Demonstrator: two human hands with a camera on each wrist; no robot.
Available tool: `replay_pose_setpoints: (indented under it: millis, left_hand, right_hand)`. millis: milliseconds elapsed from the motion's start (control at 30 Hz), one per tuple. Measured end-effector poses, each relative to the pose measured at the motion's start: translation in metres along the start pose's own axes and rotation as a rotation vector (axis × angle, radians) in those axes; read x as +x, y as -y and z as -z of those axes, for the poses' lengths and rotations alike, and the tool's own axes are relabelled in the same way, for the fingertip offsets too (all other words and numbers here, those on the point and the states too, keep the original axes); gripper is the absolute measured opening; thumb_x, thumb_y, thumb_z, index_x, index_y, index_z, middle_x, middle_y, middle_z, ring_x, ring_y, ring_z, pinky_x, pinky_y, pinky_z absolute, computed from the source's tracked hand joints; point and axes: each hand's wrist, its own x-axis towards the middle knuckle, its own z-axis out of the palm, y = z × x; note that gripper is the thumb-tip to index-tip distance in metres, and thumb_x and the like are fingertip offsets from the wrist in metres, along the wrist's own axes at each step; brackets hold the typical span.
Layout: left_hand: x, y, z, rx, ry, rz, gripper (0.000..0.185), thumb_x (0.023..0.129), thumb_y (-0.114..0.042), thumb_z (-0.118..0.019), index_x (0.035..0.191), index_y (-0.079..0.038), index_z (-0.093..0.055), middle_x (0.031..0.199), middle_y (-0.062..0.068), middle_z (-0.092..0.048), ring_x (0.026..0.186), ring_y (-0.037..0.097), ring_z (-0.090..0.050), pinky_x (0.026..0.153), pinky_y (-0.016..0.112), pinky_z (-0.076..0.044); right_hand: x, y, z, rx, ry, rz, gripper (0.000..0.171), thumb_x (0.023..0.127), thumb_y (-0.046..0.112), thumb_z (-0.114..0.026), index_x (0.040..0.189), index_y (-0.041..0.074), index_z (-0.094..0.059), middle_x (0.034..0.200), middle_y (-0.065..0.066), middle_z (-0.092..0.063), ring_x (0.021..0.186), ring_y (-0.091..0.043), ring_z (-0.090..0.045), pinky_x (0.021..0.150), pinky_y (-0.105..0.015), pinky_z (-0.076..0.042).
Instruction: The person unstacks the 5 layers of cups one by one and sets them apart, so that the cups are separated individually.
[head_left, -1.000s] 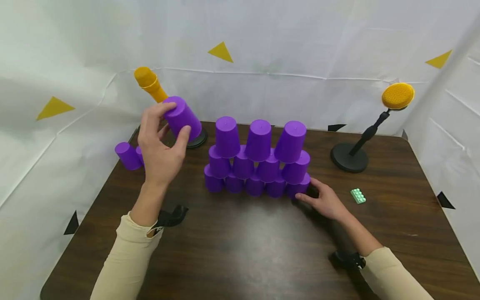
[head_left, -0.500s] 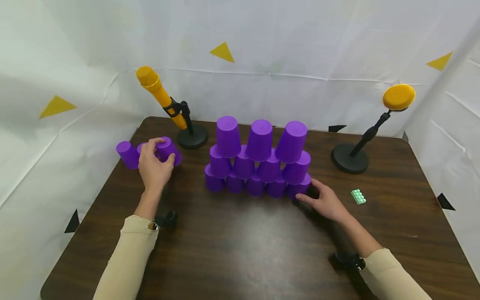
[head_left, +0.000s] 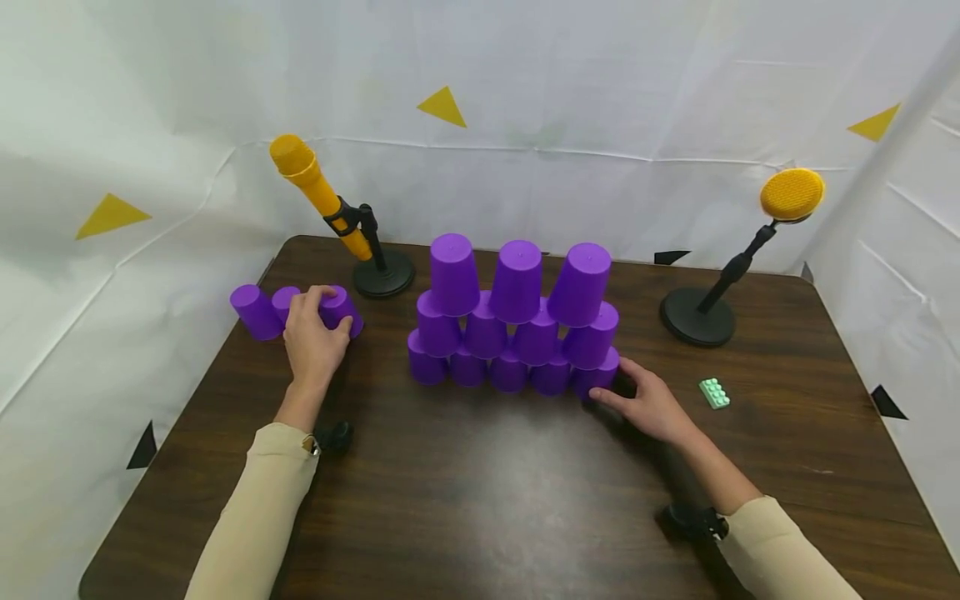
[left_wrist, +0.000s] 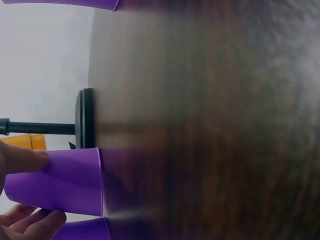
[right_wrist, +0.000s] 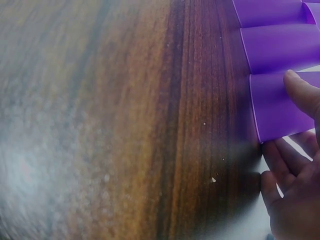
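Note:
On the dark wooden table (head_left: 480, 500) stands a pyramid of upturned purple cups (head_left: 517, 321), three rows high. My right hand (head_left: 621, 388) rests on the table at its bottom right corner, thumb and fingers around the end cup (head_left: 600, 375); the right wrist view shows the thumb (right_wrist: 302, 92) on that cup (right_wrist: 280, 110). My left hand (head_left: 318, 321) grips a separate upturned purple cup (head_left: 341, 307) standing on the table at the left, next to two more cups (head_left: 255, 311). In the left wrist view the thumb (left_wrist: 25, 157) lies on this cup (left_wrist: 60, 182).
A yellow microphone on a black stand (head_left: 375, 267) is just behind the left cups. A yellow disc on a black stand (head_left: 697, 317) is at the back right. A small green brick (head_left: 715, 392) lies right of my right hand. White sheets wall the table.
My left hand has lowered the purple cup from the air in front of the microphone down onto the table beside the two left cups. The right hand has stayed in place.

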Motion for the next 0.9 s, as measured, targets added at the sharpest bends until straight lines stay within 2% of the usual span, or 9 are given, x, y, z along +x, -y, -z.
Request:
replay_pose_setpoints:
  millis: [167,333,500,633,767,900]
  left_hand:
    - [0.000,0.003,0.001,0.009,0.024,0.018,0.045,0.079,-0.009,-0.081,0.118,-0.012,-0.059,0.119,0.019,-0.057,0.113,0.042,-0.055,0.096,0.059,-0.042]
    - [-0.001,0.003,0.004,0.032,0.035,0.007,0.046,0.079,-0.007,-0.081,0.119,-0.011,-0.058,0.120,0.020,-0.057,0.113,0.043,-0.055,0.096,0.060,-0.042]
    - [0.000,0.001,0.010,0.052,0.023,-0.010,0.048,0.077,-0.004,-0.082,0.118,-0.008,-0.058,0.118,0.022,-0.057,0.111,0.043,-0.055,0.094,0.060,-0.043]
    - [0.000,-0.007,0.017,0.058,0.008,-0.022,0.049,0.077,-0.003,-0.082,0.120,-0.007,-0.058,0.119,0.021,-0.057,0.111,0.042,-0.056,0.093,0.060,-0.044]
    - [0.004,-0.026,0.026,0.078,-0.036,-0.099,0.048,0.080,-0.006,-0.080,0.123,-0.008,-0.059,0.122,0.018,-0.056,0.100,0.041,-0.059,0.084,0.057,-0.049]
    - [0.011,-0.056,0.035,0.060,-0.109,-0.245,0.042,0.084,-0.012,-0.076,0.123,-0.009,-0.060,0.124,0.015,-0.056,0.084,0.037,-0.060,0.069,0.050,-0.052]
  right_hand:
    - [0.000,0.001,0.000,-0.004,0.000,-0.009,0.067,0.090,0.036,-0.072,0.141,0.000,-0.047,0.135,-0.023,-0.055,0.129,-0.041,-0.046,0.107,-0.059,-0.031]
    - [0.000,0.002,0.000,-0.011,0.001,-0.021,0.068,0.090,0.037,-0.072,0.141,0.000,-0.046,0.135,-0.024,-0.055,0.129,-0.041,-0.046,0.107,-0.059,-0.031]
    - [0.000,0.002,0.000,-0.007,0.002,-0.024,0.067,0.090,0.037,-0.071,0.141,0.000,-0.046,0.135,-0.024,-0.055,0.129,-0.041,-0.046,0.108,-0.059,-0.031]
    - [0.000,0.003,0.000,-0.007,0.006,-0.023,0.068,0.090,0.037,-0.071,0.141,0.000,-0.046,0.135,-0.024,-0.054,0.129,-0.041,-0.046,0.107,-0.059,-0.031]
    - [0.000,0.002,0.001,-0.004,0.007,-0.019,0.066,0.090,0.036,-0.072,0.140,0.000,-0.047,0.134,-0.024,-0.055,0.128,-0.041,-0.047,0.107,-0.059,-0.032]
    - [0.000,0.001,0.000,0.002,0.006,-0.024,0.067,0.090,0.036,-0.072,0.141,0.001,-0.047,0.134,-0.023,-0.055,0.128,-0.041,-0.048,0.107,-0.059,-0.033]
